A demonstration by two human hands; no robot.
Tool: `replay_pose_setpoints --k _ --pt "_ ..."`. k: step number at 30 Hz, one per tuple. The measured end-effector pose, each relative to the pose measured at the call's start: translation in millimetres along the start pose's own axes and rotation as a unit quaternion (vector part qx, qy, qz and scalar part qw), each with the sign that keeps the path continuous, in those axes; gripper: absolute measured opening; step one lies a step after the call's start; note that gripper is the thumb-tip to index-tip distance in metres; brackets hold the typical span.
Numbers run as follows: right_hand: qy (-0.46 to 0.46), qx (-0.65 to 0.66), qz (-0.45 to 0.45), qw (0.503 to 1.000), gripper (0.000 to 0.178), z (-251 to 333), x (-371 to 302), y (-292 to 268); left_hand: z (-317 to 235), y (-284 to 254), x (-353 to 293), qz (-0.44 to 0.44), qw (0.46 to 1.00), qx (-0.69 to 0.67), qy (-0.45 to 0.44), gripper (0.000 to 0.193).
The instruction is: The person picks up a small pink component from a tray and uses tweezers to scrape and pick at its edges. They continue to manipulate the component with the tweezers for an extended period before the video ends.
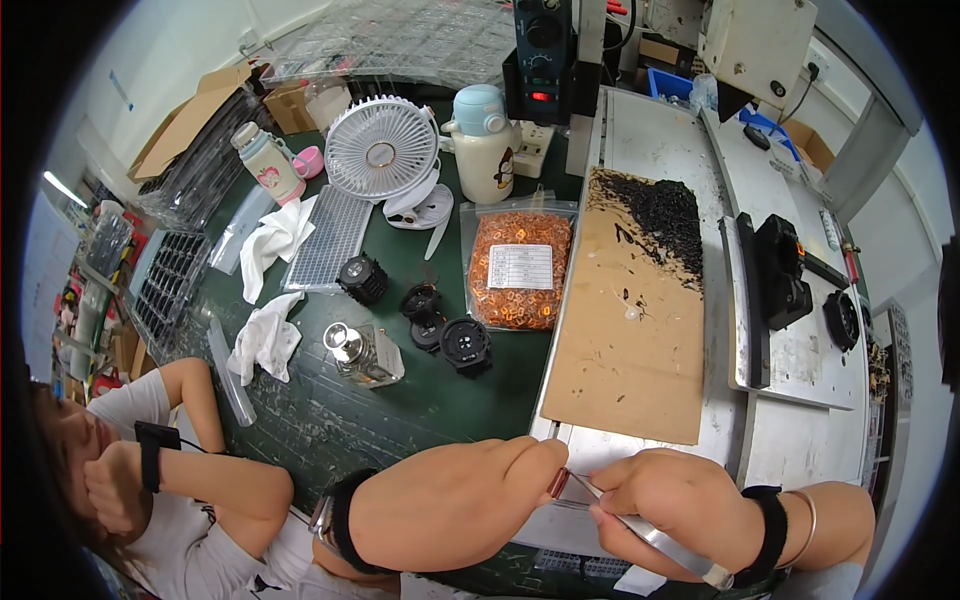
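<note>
My left hand (455,505) sits low in the middle of the view, pinching a tiny copper-coloured part (557,484) between thumb and fingertip. My right hand (675,505) grips metal tweezers (640,525) whose tips meet that small part. Both hands hover over the near edge of a pale metal bench (720,430). Above them lies a brown cardboard sheet (630,340) with a heap of small black parts (660,215) at its far end.
A clear bag of orange parts (519,270), black round parts (465,345), a glass bottle (365,352), white rags (265,340), a white desk fan (380,150) and drink bottles (483,140) lie on the green table. Another person (150,480) sits at lower left.
</note>
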State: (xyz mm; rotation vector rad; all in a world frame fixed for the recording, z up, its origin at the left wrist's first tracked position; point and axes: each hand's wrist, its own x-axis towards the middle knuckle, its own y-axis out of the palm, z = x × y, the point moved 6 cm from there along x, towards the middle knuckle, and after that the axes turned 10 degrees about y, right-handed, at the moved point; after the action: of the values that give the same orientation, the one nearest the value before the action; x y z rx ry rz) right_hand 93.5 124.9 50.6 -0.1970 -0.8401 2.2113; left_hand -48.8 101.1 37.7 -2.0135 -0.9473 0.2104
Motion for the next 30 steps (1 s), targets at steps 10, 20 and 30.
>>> replay_pose_setpoints --k 10,20,30 --pt "-0.013 0.047 0.08 0.996 0.018 -4.6 -1.8 0.8 -0.9 4.5 -1.6 -0.011 1.0 0.008 -0.019 0.027" --pt "-0.004 0.0 0.003 1.0 0.02 2.4 1.7 0.7 -0.6 5.0 -1.0 -0.003 1.0 0.012 -0.01 0.024" --pt "-0.033 -0.013 0.021 0.999 0.021 0.3 -0.3 0.6 -0.6 6.6 -0.8 0.004 1.0 0.024 -0.017 0.025"
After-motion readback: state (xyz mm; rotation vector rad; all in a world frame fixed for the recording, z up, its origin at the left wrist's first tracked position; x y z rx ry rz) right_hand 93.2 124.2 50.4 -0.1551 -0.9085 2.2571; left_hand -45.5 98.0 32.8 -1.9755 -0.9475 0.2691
